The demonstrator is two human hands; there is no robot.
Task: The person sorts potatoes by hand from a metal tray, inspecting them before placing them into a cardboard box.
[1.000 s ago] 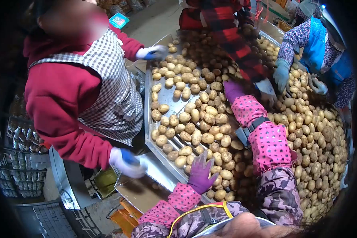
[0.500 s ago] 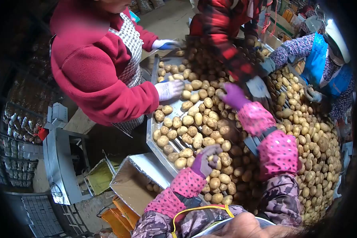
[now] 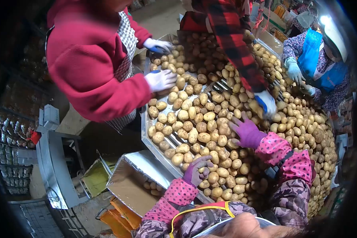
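Note:
My left hand (image 3: pixel 197 170), in a purple glove with a pink dotted sleeve cover, is at the near-left edge of the sorting table. Its fingers are curled round a potato (image 3: pixel 202 169), partly hidden by the glove. Further right, my right hand (image 3: pixel 246 132) in a matching glove lies open over the potatoes (image 3: pixel 222 141), its fingers spread and touching them. Potatoes cover most of the slatted metal table (image 3: pixel 150 137) and heap up on the right. Some bare slats show between them.
A foil-lined cardboard box (image 3: pixel 127 184) with several potatoes stands below the table's left corner. Across the table a co-worker's white gloves (image 3: pixel 161 80) rest on potatoes. A checked sleeve (image 3: pixel 236 43) reaches in from the far side. Another co-worker's pale gloves (image 3: pixel 294 71) are at the right.
My right hand has moved right and nearer, fingers spreading. My left hand has shifted slightly left and down. The checked-sleeved arm swung right, and bare slats appeared near the middle.

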